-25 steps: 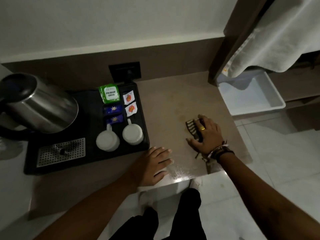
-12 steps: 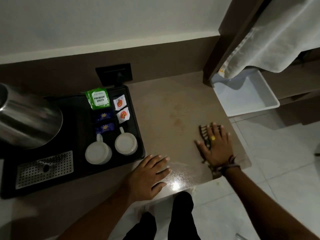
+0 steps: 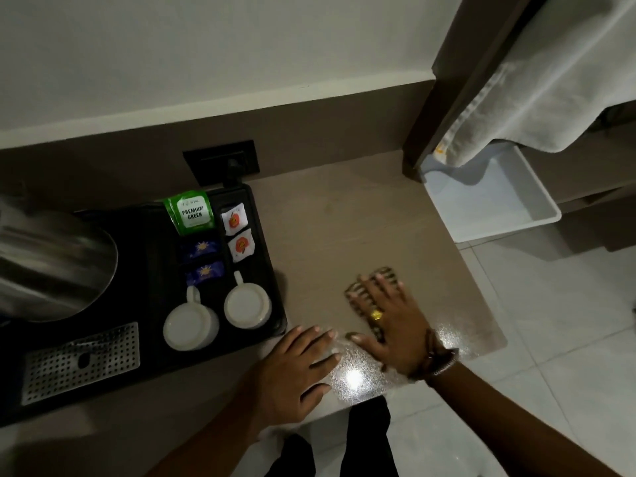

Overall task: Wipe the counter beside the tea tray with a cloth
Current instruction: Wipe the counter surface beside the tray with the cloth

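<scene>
On the counter to the right of the tea tray, we see the right hand pressed flat on a small striped cloth, fingers spread apart over it rather than curled round it — only the cloth's far edge and a strip by the ring show past the hand. We judge the wiping to be under way and not finished: the cloth sits toward the front half of the bare stretch, the back part near the wall socket shows faint blotchy marks, and we cannot tell which parts have been covered. A bright glare near the front edge brings out a fine pebbled sheen on the surface, though whether that is moisture or plain finish we cannot tell.

Our left hand lies palm down at the front edge, just beside the tray's near corner, fingers loosely apart and holding nothing.

For materials — the counter is a smooth matte beige slab with a rounded corner; the tray is black, hard and compartmented, holding two white glazed cups upside down, paper tea sachets, a perforated metal drip grille and a brushed steel kettle. The cloth looks thin and soft, dark with pale bands. A nubbly white towel hangs above a rigid white plastic bin.
</scene>
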Motion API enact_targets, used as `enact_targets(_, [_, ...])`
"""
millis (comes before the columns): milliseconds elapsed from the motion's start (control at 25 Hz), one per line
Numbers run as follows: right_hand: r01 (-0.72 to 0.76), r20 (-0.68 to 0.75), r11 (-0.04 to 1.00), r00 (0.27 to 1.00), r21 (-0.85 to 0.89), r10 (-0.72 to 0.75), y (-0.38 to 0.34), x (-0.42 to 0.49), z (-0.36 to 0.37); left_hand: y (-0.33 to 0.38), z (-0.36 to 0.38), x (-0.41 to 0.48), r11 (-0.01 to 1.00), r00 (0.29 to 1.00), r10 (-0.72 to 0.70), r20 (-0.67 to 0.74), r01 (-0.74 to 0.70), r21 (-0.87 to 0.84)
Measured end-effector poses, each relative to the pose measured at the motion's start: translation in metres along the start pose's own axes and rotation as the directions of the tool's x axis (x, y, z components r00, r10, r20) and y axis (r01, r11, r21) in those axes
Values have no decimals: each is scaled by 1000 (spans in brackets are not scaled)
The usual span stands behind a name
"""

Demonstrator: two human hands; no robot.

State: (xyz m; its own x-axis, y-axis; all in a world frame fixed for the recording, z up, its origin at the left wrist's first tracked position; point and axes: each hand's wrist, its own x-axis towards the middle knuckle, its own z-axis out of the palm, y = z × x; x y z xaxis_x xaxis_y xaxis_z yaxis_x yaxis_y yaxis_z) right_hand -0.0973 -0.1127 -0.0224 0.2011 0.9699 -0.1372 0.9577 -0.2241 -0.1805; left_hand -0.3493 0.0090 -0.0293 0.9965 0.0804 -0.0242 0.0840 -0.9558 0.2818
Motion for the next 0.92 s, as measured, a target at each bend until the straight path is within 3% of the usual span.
enact_targets(120, [-238, -44, 971, 971, -34, 237, 57, 22, -21, 0, 8, 0, 1000, 1000, -21, 4, 21, -8])
enact_targets(240, [-410, -109, 911, 904, 49, 413, 68, 116, -43, -4, 15, -1, 1000, 1000, -10, 20, 11, -5])
enact_targets(320, [-341, -81, 937, 934, 81, 347, 37, 171, -41, -5, 19, 0, 1000, 999, -9, 44, 10, -8])
enact_targets(400, [-134, -46, 991, 990, 17, 134, -4, 179, -30, -5, 17, 1, 1000, 998, -1, 56, 2, -22])
enact_targets(480, [26, 3, 999, 1000, -33, -26, -26, 135, -18, -4, 13, 0, 1000, 998, 3, 65, -1, -27])
enact_targets(560, [30, 7, 999, 1000, -30, -30, -15, 78, -10, -4, 8, 0, 1000, 997, -11, 83, 13, -24])
enact_targets(720, [-278, -36, 960, 960, -28, 277, 55, 45, -28, -2, 3, 1, 1000, 994, -27, 106, 28, -12])
enact_targets(840, [-434, -97, 898, 893, 70, 440, 77, 120, -48, -2, 3, 1, 999, 996, -29, 85, 32, -37])
enact_targets(920, [-448, -94, 885, 883, 125, 460, 58, 175, -53, -4, 4, 1, 998, 996, -23, 81, 27, -49])
